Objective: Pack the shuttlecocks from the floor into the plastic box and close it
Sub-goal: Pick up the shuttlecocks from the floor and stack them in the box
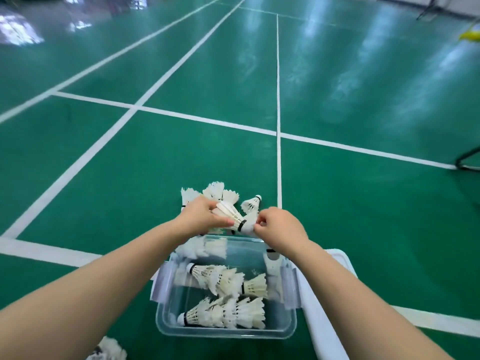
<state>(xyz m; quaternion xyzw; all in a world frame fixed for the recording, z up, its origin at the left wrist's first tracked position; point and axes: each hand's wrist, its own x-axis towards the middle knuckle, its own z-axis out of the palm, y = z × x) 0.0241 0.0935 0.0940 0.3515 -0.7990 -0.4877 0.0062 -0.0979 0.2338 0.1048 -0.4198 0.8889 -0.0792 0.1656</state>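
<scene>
Both hands are out over the far edge of the clear plastic box (226,326), working on one shuttlecock between them. The left hand (201,216) is wrapped around the feather skirt of the held shuttlecock (230,213), and the right hand (279,227) has its fingertips pinched on the white cork end, so both are clamped on the same shuttlecock, which lies roughly level with the cork pointing right. There might be a second one nested in it, can't really tell from the blur.

The box sits on the green court floor (363,203) right in front of the person, lid off. Inside there's a row of stacked shuttlecocks near the front (226,313), corks to the left, and another stack further in (215,278), plus a couple more up against the far wall and the right side. Side latches stick out on the left and right walls.

The white lid (324,320) is lying just beside the box on its right, touching or nearly so.

Just past the box on the floor there's a loose pile of shuttlecocks (215,192), partly hidden behind the hands, with one lying a bit to the right (252,203). A few more peek in at the bottom left corner (107,350). White court lines (278,100) run across the floor.
</scene>
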